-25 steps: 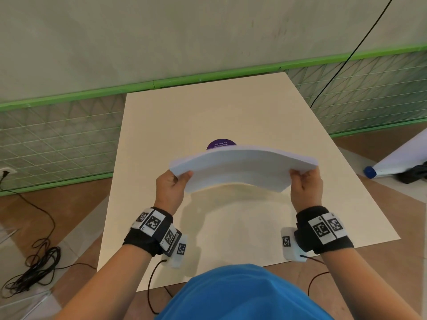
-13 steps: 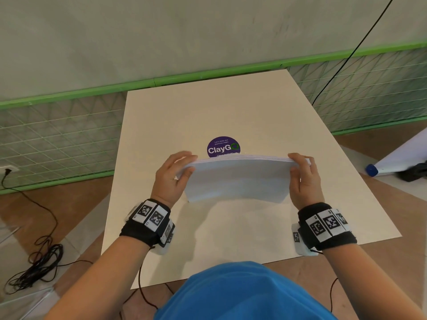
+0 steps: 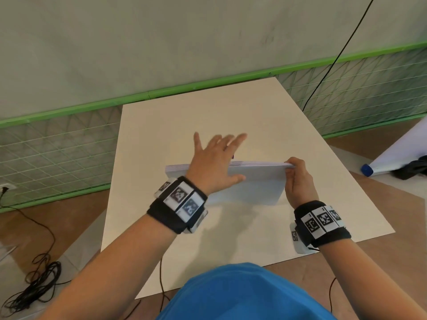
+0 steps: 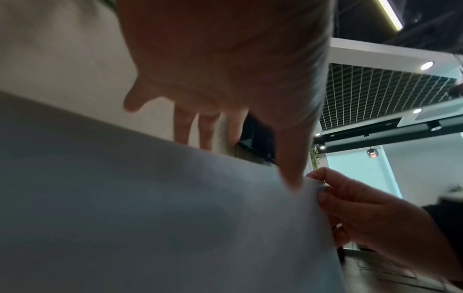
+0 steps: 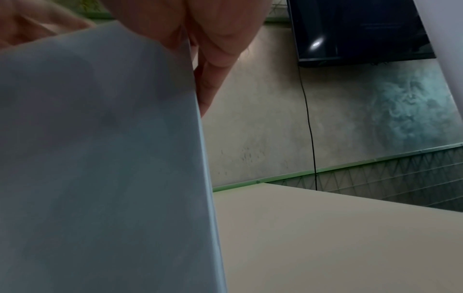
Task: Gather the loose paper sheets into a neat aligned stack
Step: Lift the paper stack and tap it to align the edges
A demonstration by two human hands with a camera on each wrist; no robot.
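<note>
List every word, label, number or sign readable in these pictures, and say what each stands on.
No text can be read.
Purple sticker on the table: only a sliver shows past the left hand; its print is hidden.
Wristband tags on both wrists: black-and-white square codes, no letters or numbers.
Paper stack, pinched by the right hand: blank on the faces shown.

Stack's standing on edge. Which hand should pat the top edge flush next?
Left, likely. The left hand is open with spread fingers over the paper stack top edge, gripping nothing. The right hand pinches its right end, keeping it upright.
</note>
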